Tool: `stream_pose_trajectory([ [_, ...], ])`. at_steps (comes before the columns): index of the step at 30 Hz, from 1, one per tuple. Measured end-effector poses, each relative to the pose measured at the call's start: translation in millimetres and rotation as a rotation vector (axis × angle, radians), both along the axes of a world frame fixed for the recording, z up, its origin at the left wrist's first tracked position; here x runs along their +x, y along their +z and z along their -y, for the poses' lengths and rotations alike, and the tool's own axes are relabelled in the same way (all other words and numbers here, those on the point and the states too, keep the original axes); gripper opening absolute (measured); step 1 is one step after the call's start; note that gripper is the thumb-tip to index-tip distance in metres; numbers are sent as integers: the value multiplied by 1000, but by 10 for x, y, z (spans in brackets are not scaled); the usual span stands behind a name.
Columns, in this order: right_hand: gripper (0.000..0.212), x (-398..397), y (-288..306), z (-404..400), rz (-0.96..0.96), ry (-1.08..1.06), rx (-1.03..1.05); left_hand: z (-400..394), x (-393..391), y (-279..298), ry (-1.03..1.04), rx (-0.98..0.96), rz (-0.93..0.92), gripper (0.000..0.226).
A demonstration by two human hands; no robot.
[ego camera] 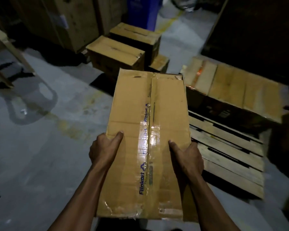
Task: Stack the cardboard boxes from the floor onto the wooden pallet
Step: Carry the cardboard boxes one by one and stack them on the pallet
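A long cardboard box [145, 140] is held up in front of the person, its taped top seam running away from the camera with blue "Flipkart" lettering along the tape. The left hand [103, 147] grips the box's left edge, thumb laid flat on the top face and the fingers wrapped out of sight down the side. The right hand [187, 157] grips the right edge the same way, thumb on top, fingers hidden below.

Just to the right of the box, lower down, lies the wooden pallet [228, 157] on the grey floor [40, 147], its near slats bare. At its far end sits a row of boxes [232, 87], side by side and touching.

Farther off, beyond the held box, three more cardboard boxes [117, 52] stand clustered on the floor. Behind them rise tall cartons [70, 22] and something blue [142, 12], too dim to identify.
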State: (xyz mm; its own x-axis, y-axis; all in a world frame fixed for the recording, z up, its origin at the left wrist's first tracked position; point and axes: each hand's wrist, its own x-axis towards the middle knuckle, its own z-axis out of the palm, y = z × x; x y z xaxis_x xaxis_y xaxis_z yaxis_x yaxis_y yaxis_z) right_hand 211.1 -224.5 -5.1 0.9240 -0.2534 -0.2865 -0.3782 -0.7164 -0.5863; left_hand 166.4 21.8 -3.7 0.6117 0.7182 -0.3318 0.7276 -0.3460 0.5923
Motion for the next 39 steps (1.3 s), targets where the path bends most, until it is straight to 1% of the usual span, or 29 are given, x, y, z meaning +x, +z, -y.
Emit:
stream_pose_trajectory([
  [4,70,-303,175,658,12,-96,-12,655,-69,159,-95,23,14,60],
  [13,74,-890,492,2364,-10,-211,-37,2381,-366,416,-236,74,97,58],
  [20,75,-1013,642,3281,-17,-329,-9,3303,-281,611,-346,68,135,57],
  [27,78,-696,684,3822,42,-448,-34,3890,308,719,-444,49,186,56],
  [33,78,-37,608,4108,40,-520,-44,4216,1148,608,-524,0,215,52],
  [39,82,666,508,4293,31,-613,-50,4509,2092,543,-579,-1,131,50],
])
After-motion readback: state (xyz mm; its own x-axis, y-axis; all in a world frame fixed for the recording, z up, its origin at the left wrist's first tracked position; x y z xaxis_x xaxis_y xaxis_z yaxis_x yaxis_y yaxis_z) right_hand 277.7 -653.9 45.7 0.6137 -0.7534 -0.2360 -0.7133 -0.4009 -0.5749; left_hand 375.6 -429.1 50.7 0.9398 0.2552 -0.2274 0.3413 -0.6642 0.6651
